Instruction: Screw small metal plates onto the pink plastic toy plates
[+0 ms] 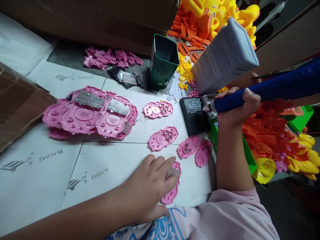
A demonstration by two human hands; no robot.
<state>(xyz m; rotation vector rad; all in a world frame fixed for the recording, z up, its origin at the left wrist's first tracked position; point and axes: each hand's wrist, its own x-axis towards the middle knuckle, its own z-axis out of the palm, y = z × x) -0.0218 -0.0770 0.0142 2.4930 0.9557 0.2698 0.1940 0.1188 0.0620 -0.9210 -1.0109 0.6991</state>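
Note:
My left hand rests on a pink plastic casing near the table's front edge, its fingers curled over the part. A small metal plate shows on that casing beside my fingers. In my right hand is a blue electric screwdriver, held nearly level. Its tip is at the black screw tray, which has many small screws at its far end. Several more pink casings lie just beyond my left hand, some with metal pieces on them.
A pile of larger pink casings, some with metal plates, lies at the left. Behind stand a green bin, a stack of white cards and cardboard boxes. Orange and yellow plastic parts are heaped at the right and back.

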